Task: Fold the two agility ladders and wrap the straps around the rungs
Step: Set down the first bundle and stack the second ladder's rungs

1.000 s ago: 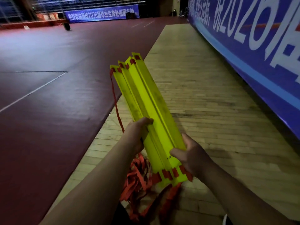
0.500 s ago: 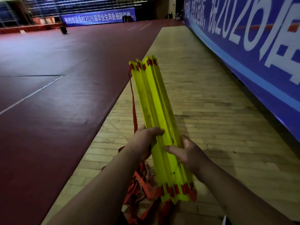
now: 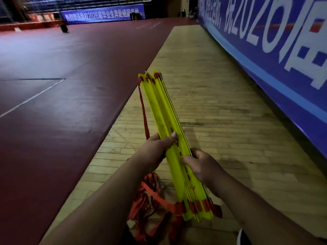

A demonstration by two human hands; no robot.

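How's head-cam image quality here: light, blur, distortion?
Head view: dim gym, with soft glare on the maroon floor. Yellow rungs and both hands, left hand and right hand, are fairly sharp; the far banner is soft. Wide-angle bending shows along the blue wall banner.

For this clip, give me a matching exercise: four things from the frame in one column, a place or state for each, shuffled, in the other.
Things:
1. rungs
2. loose straps
3. left hand
4. banner

Places or states:
A. grips the bundle's left side
B. along the right wall
C. stacked in a bundle, held by both hands
D. tangled, hanging below the forearms

Pairs: 1-C, 2-D, 3-A, 4-B
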